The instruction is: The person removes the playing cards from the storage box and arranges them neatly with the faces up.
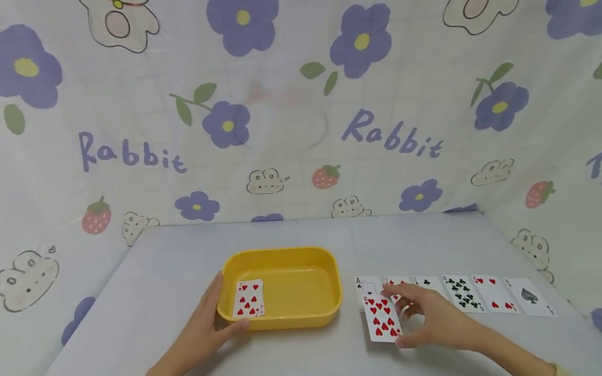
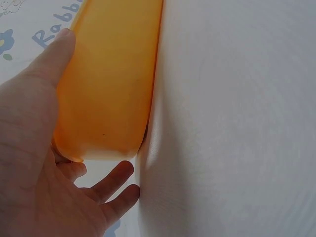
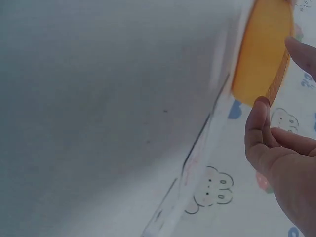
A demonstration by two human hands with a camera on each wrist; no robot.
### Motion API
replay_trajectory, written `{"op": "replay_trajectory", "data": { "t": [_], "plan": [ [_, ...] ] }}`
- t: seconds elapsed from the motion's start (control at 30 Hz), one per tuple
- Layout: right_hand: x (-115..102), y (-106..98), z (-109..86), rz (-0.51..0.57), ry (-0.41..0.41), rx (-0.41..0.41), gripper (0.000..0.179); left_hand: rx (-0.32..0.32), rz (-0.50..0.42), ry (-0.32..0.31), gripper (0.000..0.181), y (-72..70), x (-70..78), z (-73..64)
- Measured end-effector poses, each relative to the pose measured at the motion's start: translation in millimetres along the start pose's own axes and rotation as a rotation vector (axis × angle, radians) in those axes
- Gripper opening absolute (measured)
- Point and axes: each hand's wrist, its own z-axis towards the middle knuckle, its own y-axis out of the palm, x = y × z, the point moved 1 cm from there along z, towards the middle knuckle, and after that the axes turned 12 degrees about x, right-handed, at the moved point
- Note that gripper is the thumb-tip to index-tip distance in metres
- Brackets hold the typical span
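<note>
My right hand [image 1: 435, 316] pinches a ten of hearts [image 1: 382, 322] between thumb and fingers, face towards the head camera. The held card overlaps a black ace [image 1: 361, 286] at the left end of a row. In the right wrist view that ten is nearly edge-on. My left hand [image 1: 204, 318] grips the left end of a yellow tray [image 1: 282, 252], thumb at its front side. The left wrist view has the thumb on the tray wall, the other fingers around the corner. Inside, at the left, lies a seven of hearts [image 1: 248, 300], with another card edge under it.
Rightward along the row lie a red nine [image 1: 391, 282], a two of clubs [image 1: 425, 283], a ten of clubs [image 1: 463, 293], a four of hearts [image 1: 494, 295] and an ace of spades [image 1: 529, 296]. A patterned curtain [image 1: 282, 151] hangs behind the white table [image 1: 188, 261].
</note>
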Motion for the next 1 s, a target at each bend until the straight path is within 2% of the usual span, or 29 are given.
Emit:
{"op": "replay_trajectory", "data": {
  "t": [0.1, 0.23, 0.33, 0.73, 1.0],
  "plan": [
    [2.3, 0.8, -3.2, -0.013, 0.014, -0.03, 0.083, -0.009, 0.004, -0.019, 0.121, -0.6, 0.4, -0.4],
    [3.8, 3.3, -5.9, -0.092, 0.091, -0.066, 0.082, -0.016, 0.007, -0.032, 0.121, -0.8, 0.3, -1.0],
    [4.1, 5.7, -7.2, -0.144, 0.119, -0.077, 0.082, -0.015, 0.005, -0.034, 0.121, -0.7, 0.1, -1.3],
    [1.7, 8.9, -7.6, -0.254, 0.084, -0.111, 0.079, -0.003, 0.002, -0.022, 0.121, 0.0, 1.5, -1.7],
    [1.6, 12.3, -10.4, -0.356, 0.074, -0.116, 0.083, -0.029, 0.012, -0.057, 0.123, 1.0, 0.9, -1.0]
  ]
}}
